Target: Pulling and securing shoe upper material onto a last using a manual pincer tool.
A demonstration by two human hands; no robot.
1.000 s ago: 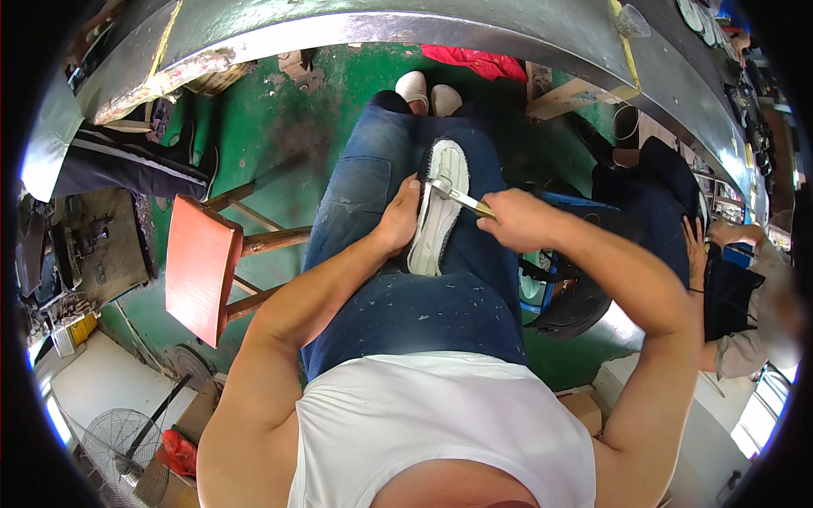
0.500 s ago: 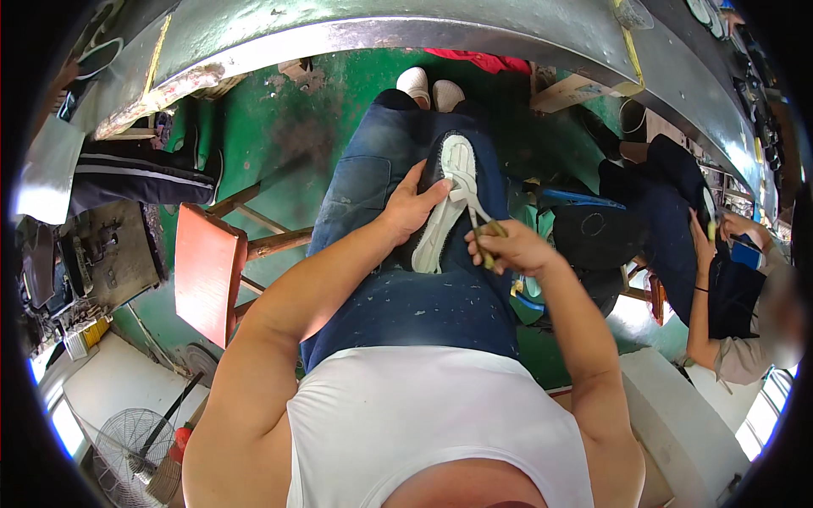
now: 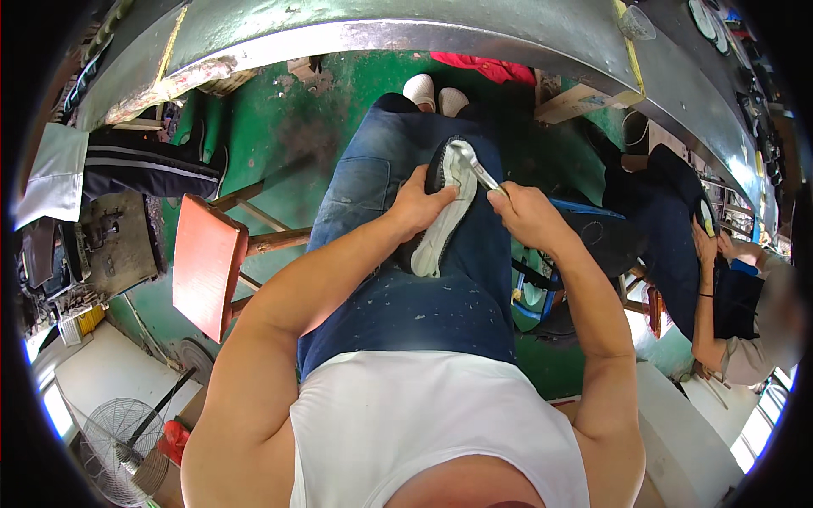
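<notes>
A white shoe sole with a dark edge [image 3: 442, 222] lies along my lap on blue jeans [image 3: 398, 279]. My left hand [image 3: 417, 206] grips its left side and holds it steady. My right hand [image 3: 527, 213] is closed around a thin metal tool [image 3: 483, 175], probably a brush or a blade, whose tip touches the upper end of the sole. My white shoes [image 3: 434, 91] show beyond my knees on the green floor.
A red stool [image 3: 206, 265] stands at my left. A grey curved bench edge [image 3: 406, 32] runs across the top. Another person [image 3: 730, 296] sits at the right holding a dark shoe part. A fan [image 3: 118, 449] lies at lower left.
My right hand drew back toward me with the tool, then returned to the sole's upper end. The sole has tilted, showing more of its dark edge. My head shifted a little.
</notes>
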